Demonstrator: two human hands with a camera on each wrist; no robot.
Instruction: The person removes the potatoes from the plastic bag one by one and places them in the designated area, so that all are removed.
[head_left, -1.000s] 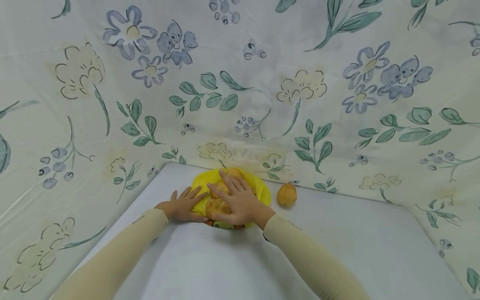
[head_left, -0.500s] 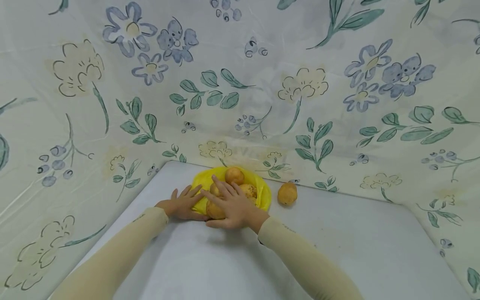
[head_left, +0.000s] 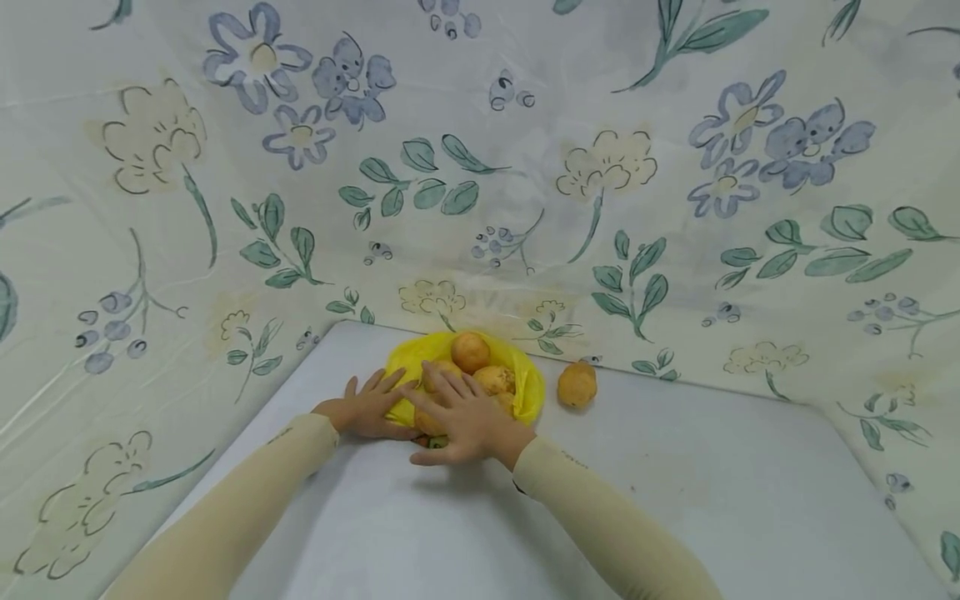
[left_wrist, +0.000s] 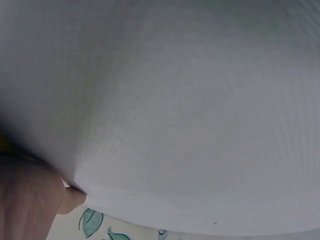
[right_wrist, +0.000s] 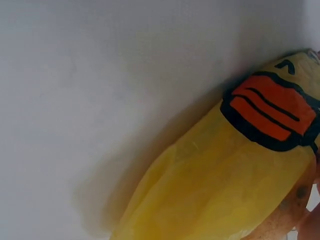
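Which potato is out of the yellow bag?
The lone potato on the white table, to the right of the yellow bag and not touching it; the other visible potatoes sit in the bag.

Several potatoes (head_left: 470,352) and the near side of the yellow bag (head_left: 528,390) are partly covered by the right hand (head_left: 467,419); contact beneath its palm cannot be confirmed. Part of the bag's left side is hidden by the left hand (head_left: 371,407). Both sleeves (head_left: 247,492) and the white table (head_left: 750,483) are cut off by the lower edge. The sleeve lettering (head_left: 575,460) is too small to be read. In the left wrist view, the left hand is cropped; in the right wrist view, the bag and its printed figure (right_wrist: 270,110) are cropped.
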